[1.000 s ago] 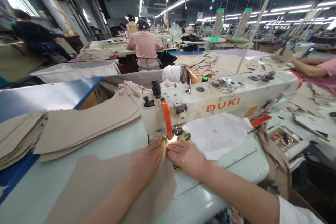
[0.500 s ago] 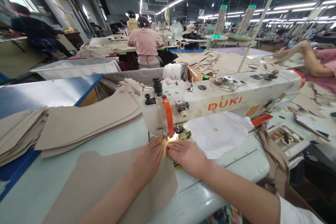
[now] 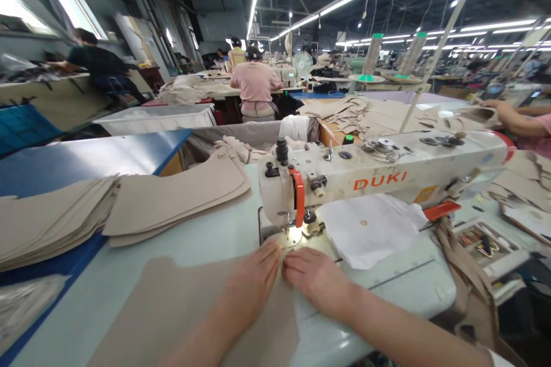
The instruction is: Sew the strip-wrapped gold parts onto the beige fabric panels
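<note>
A large beige fabric piece (image 3: 172, 298) lies flat on the pale sewing table, its far edge near the lit needle area of a white sewing machine (image 3: 379, 166) marked DUKI. My left hand (image 3: 252, 281) is closed at that edge, its fingers pressed together on the fabric just in front of the presser foot. Beside it my right hand (image 3: 318, 278) is closed too, fingertips bunched at the same edge. The thumbs are mostly hidden. An orange lever guard (image 3: 298, 198) hangs above the fingers. The needle itself is too small to make out.
Stacked beige pieces (image 3: 172, 200) lie left of the machine. A white sheet (image 3: 372, 229) rests under its arm. At right are a small parts tray (image 3: 486, 243) and hanging fabric strips (image 3: 460, 281). A co-worker's hand (image 3: 499, 109) holds fabric at far right; other people sit ahead.
The view has turned slightly left, so the scene sits farther right and lower. Both hands have drawn back a little from the needle area, with the fabric still under them.
</note>
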A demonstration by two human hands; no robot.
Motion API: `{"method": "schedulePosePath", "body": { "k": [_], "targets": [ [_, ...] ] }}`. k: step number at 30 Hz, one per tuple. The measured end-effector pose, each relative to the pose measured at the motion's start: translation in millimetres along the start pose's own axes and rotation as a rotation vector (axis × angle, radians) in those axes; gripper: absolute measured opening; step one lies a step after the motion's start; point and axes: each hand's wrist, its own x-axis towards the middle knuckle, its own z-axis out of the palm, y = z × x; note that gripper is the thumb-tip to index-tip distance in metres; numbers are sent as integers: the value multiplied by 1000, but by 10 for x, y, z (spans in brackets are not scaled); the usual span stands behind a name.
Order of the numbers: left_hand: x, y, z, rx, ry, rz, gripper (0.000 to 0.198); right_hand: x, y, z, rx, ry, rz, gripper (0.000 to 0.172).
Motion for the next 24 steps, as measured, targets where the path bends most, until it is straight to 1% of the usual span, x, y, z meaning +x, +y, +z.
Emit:
{"method": "schedulePosePath", "body": {
  "k": [3, 5, 6, 8, 12, 14, 18, 21, 23, 24],
  "targets": [
    [-228, 94, -122, 70, 2, 90, 35, -81, -200, 64, 33, 73, -31, 4],
    [-307, 137, -174, 45, 5, 81, 33, -109, -287, 80, 54, 113, -20, 5],
    [-316, 150, -188, 10, 10, 57, 33, -114, -312, 81, 61, 129, -14, 5],
    [-277, 157, -194, -93, 20, -33, 30, -112, -328, 76, 61, 149, -9, 6],
    [-85, 150, -169, -288, 1, -245, 20, -109, -297, 93, 49, 157, 10, 8],
    [-3, 160, -161, -329, -30, -297, 15, -117, -288, 113, 62, 172, 22, 10],
    [74, 220, -182, -334, -78, -370, 13, -127, -300, 148, 92, 251, 22, 20],
    [39, 266, -236, -337, -94, -407, 14, -138, -295, 182, 105, 290, 3, 23],
    [-94, 287, -276, -308, -58, -437, 15, -153, -279, 212, 99, 305, -10, 21],
    [-212, 294, -290, -276, -29, -434, 22, -164, -270, 225, 93, 312, -10, 21]
  ]
}}
